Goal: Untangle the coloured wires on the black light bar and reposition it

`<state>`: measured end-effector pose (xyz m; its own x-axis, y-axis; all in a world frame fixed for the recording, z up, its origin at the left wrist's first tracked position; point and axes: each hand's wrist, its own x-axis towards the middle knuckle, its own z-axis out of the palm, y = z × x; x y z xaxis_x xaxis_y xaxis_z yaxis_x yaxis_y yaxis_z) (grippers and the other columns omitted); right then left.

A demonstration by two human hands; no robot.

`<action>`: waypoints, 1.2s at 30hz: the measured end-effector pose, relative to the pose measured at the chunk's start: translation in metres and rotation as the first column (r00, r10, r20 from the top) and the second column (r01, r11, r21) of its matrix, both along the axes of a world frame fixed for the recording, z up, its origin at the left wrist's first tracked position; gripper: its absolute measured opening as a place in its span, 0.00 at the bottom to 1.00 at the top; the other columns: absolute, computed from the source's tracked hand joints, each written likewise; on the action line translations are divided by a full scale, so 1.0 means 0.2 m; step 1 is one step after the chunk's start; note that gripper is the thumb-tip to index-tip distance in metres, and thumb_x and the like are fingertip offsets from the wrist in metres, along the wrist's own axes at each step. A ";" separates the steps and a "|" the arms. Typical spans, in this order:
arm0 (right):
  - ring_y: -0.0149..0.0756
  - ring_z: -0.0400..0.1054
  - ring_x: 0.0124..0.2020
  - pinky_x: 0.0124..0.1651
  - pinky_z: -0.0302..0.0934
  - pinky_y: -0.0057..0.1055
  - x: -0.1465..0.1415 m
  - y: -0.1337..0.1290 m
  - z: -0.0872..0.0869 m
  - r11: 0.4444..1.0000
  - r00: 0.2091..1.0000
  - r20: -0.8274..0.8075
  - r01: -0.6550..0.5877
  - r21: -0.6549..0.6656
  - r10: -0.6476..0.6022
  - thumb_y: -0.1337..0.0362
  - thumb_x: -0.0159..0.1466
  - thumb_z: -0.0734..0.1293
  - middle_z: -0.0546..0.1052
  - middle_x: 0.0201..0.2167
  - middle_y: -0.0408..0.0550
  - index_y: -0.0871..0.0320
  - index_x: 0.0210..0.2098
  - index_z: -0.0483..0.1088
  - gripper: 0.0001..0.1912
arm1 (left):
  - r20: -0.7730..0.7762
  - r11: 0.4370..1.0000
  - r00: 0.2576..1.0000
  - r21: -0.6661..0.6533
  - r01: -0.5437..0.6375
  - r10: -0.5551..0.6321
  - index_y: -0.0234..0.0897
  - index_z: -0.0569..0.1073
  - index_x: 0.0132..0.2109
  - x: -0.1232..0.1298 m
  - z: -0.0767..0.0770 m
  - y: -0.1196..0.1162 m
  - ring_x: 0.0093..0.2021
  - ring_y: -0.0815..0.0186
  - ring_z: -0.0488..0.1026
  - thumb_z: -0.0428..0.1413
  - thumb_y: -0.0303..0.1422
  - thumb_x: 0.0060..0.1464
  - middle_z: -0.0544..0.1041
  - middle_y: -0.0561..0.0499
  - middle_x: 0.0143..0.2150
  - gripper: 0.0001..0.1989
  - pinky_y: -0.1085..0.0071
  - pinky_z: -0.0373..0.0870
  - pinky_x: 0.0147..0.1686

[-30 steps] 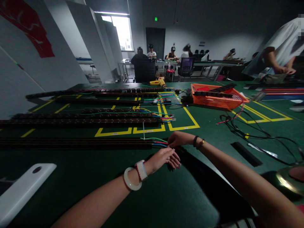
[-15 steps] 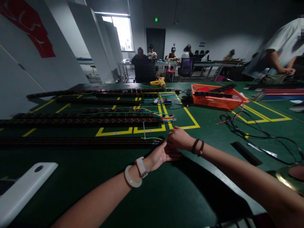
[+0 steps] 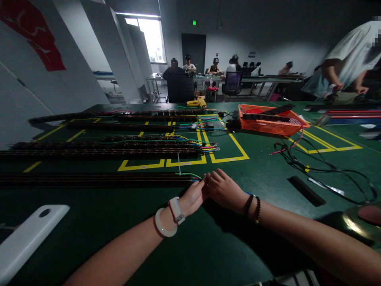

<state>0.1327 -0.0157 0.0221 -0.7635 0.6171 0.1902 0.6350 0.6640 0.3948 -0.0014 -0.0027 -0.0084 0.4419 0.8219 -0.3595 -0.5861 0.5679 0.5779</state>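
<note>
A long dark strip bundle lies across the near part of the table, and thin coloured wires, green and blue among them, come out of its right end. Those wires run into the closed fingers of my left hand, which wears a watch and a pale bangle at the wrist. My right hand is closed too, its fingertips pressed against the left ones at the wire ends. The fingers cover the wire tips. Beside the wires, a white cable tie sticks up from the strip bundle.
Farther back lie more dark strip bundles with loose wire ends. An orange basket holds black pieces, and a yellow heat gun lies behind. Black cable coils at right near a black strip. A white handled object is front left.
My right hand has come down and turned, its knuckles now lower beside my left fingers. My left fingers have drawn in from a flatter pose. The view has shifted slightly.
</note>
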 end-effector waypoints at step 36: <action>0.35 0.57 0.27 0.34 0.43 0.35 0.13 -0.28 0.12 0.959 0.917 -0.320 0.274 0.076 -0.236 0.67 0.63 0.60 0.68 0.22 0.45 0.57 0.26 0.66 0.10 | -0.019 0.972 0.984 0.153 0.178 -0.177 0.27 0.74 0.39 -0.01 0.04 -0.02 0.47 0.61 0.73 0.49 0.43 0.58 0.77 0.38 0.43 0.20 0.64 0.61 0.56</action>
